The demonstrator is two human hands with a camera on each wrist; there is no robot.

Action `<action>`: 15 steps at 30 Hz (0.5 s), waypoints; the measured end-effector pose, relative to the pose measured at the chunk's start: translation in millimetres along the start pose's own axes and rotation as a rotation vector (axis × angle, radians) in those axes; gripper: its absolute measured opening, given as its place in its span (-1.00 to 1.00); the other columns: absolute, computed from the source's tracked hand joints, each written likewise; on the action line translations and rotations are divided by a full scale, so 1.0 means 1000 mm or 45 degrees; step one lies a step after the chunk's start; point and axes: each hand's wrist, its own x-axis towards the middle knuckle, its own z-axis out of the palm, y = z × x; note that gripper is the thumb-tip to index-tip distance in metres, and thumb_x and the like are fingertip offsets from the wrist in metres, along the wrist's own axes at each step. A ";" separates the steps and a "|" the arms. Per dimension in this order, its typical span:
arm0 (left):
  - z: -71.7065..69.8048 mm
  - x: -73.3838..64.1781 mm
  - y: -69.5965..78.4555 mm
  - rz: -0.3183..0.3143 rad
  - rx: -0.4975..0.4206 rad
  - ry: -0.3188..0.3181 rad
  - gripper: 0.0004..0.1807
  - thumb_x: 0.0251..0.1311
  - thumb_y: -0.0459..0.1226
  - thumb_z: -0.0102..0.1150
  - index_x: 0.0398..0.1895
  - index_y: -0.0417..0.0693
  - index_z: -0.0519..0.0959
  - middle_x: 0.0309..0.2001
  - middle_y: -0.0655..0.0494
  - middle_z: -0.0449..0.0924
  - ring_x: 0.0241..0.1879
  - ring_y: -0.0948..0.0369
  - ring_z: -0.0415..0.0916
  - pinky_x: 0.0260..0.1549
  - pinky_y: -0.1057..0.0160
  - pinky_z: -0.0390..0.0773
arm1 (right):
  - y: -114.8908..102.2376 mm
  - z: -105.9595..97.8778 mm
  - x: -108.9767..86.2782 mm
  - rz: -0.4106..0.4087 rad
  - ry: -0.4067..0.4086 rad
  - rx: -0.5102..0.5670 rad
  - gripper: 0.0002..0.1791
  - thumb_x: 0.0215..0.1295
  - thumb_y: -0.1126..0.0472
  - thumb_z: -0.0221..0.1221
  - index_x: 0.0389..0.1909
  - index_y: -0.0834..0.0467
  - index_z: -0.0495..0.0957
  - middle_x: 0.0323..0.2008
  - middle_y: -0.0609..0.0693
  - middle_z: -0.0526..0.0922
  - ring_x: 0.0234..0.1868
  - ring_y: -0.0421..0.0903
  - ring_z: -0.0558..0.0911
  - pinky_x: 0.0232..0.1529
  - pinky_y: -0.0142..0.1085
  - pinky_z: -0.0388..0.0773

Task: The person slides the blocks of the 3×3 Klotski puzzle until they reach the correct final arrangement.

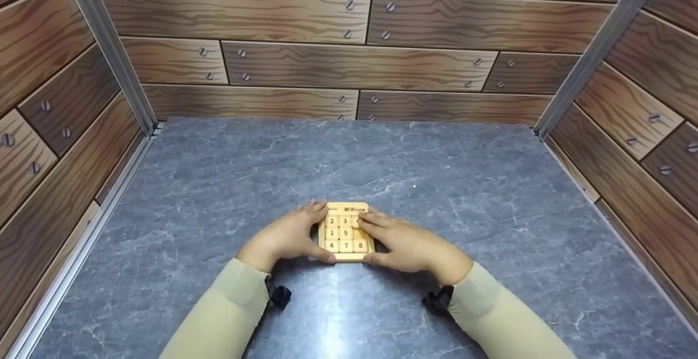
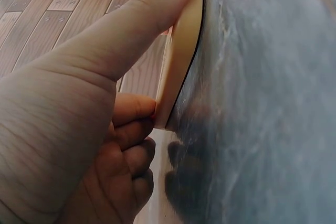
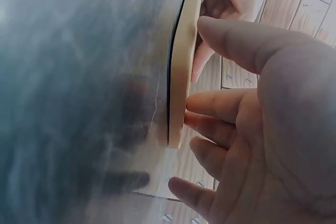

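A yellow number slide puzzle [image 1: 348, 257] lies flat on the table, its square tiles printed with black digits. The middle row reads 1 and 5, with a bare slot [image 1: 360, 234] at its right end. My left hand [image 1: 288, 237] grips the puzzle's left side, thumb on the near left corner, fingers by the far one. My right hand [image 1: 409, 243] holds the near right corner with its thumb, while a fingertip covers most of the top right tile. Both wrist views show the puzzle's side edge [image 2: 184, 51] between thumb and fingers.
The tabletop [image 1: 245, 157] is grey with a marble pattern. Wood-print walls [image 1: 305, 64] stand at the back and both sides, with metal posts [image 1: 109, 48] at the corners. A dark band [image 1: 280, 296] sits at each sleeve cuff.
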 end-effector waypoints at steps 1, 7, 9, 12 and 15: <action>0.000 -0.001 0.000 0.003 0.002 -0.001 0.38 0.02 0.18 0.79 0.83 -0.05 0.20 0.87 0.05 0.03 0.88 -0.10 -0.08 0.89 -0.19 -0.06 | 0.000 0.001 0.000 0.001 -0.001 0.001 -0.09 0.63 -0.28 0.24 0.80 0.07 0.26 0.85 0.00 0.14 0.89 0.17 0.07 0.84 0.33 0.10; -0.001 0.000 0.002 0.013 0.007 -0.003 0.38 0.03 0.17 0.79 0.83 -0.07 0.20 0.87 0.04 0.02 0.88 -0.11 -0.09 0.89 -0.20 -0.07 | -0.004 -0.002 -0.001 -0.023 0.024 -0.025 -0.16 0.63 -0.22 0.27 0.73 0.11 0.38 0.81 0.06 0.27 0.87 0.20 0.13 0.83 0.33 0.14; -0.001 0.000 0.002 0.016 0.008 -0.005 0.37 0.04 0.17 0.79 0.83 -0.08 0.21 0.87 0.03 0.03 0.88 -0.10 -0.08 0.89 -0.19 -0.07 | -0.006 -0.004 -0.002 -0.040 0.030 -0.037 -0.21 0.62 -0.18 0.29 0.69 0.14 0.44 0.78 0.09 0.33 0.86 0.21 0.16 0.83 0.33 0.16; -0.001 -0.001 0.002 0.023 0.009 -0.003 0.35 0.06 0.16 0.78 0.82 -0.10 0.21 0.87 0.02 0.04 0.88 -0.09 -0.07 0.89 -0.17 -0.07 | -0.010 -0.005 -0.003 -0.055 0.037 -0.052 -0.27 0.61 -0.13 0.31 0.63 0.15 0.52 0.73 0.10 0.42 0.84 0.22 0.21 0.83 0.31 0.17; -0.001 -0.002 0.002 0.019 0.004 -0.002 0.35 0.07 0.16 0.78 0.83 -0.09 0.20 0.87 0.03 0.04 0.88 -0.10 -0.07 0.89 -0.18 -0.06 | -0.013 -0.006 -0.004 -0.061 0.035 -0.065 -0.30 0.60 -0.12 0.31 0.60 0.16 0.55 0.71 0.11 0.46 0.83 0.22 0.24 0.83 0.29 0.17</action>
